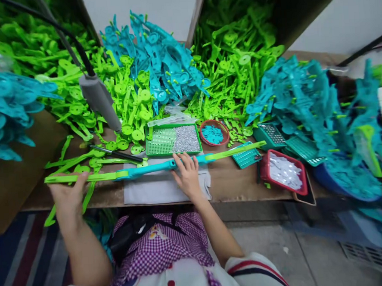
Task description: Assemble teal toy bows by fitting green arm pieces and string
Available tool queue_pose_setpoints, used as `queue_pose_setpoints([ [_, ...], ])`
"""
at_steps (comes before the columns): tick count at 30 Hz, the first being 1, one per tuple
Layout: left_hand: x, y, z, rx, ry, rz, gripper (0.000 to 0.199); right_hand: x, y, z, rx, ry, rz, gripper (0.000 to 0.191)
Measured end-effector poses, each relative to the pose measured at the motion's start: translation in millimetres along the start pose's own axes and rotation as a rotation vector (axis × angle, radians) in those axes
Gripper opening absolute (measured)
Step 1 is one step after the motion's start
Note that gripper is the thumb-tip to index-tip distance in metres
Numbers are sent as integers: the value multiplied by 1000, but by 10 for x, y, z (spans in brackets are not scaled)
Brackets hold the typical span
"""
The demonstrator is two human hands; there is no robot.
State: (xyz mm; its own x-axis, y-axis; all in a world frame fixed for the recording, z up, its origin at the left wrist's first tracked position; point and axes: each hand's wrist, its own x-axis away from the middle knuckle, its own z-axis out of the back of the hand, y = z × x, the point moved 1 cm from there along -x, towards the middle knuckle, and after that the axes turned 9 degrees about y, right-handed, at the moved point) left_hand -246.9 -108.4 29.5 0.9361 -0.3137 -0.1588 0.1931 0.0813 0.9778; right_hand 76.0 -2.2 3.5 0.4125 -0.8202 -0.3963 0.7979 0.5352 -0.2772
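Observation:
A long blue and lime-green plastic piece (153, 167) stretches crosswise above the front of the bench. My left hand (67, 202) is closed around its green left end, thumb on top. Near the middle, my right hand (189, 175) grips the blue part, fingers over the upper edge. A grey-white cloth (142, 192) lies below the piece. Just behind it sits a green perforated tray (160, 141) with small silver parts heaped in its right half. Loose green plastic arms (93, 156) lie by my left hand, and a black rod-like tool (123, 155) rests near them.
A grey tool on a cable (99, 99) hangs at left. Behind stand heaps of green parts (234, 67) and blue parts (166, 54). To the right are a red round basket (227, 135), teal trays (246, 157), a red box (305, 183) of white pieces and a blue basin (332, 186).

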Motion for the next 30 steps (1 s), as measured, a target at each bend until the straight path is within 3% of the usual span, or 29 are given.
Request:
queue_pose_setpoints([
  [4,-46,-25,-36,7,-39,41,69,-23,123,60,-77,19,21,55],
  [8,-54,-45,-29,32,-36,59,70,-10,441,200,-134,94,-48,51],
  [13,43,-76,17,5,-22,2,62,-22,720,235,-152,4,30,38],
  [15,187,-101,64,-4,62,-42,68,-29,753,213,-162,28,40,38],
  [17,408,-130,115,-28,229,-118,71,-27,763,191,-171,58,46,37],
  [18,538,-139,130,-61,347,-189,63,-23,766,183,-176,69,50,37],
  [20,794,-135,84,-168,378,-350,44,-10,773,172,-181,82,52,37],
  [21,901,-119,15,-217,273,-440,38,-3,777,168,-180,86,49,37],
  [23,1052,-60,-206,-310,-53,-624,34,11,783,155,-173,90,42,37],
  [26,1094,56,-606,-442,-490,-800,40,29,773,113,-155,101,38,37],
  [28,1032,132,-802,-601,-643,-856,35,37,748,89,-140,141,42,36],
  [30,954,217,-879,-712,-739,-890,30,47,709,101,-122,196,66,36],
])
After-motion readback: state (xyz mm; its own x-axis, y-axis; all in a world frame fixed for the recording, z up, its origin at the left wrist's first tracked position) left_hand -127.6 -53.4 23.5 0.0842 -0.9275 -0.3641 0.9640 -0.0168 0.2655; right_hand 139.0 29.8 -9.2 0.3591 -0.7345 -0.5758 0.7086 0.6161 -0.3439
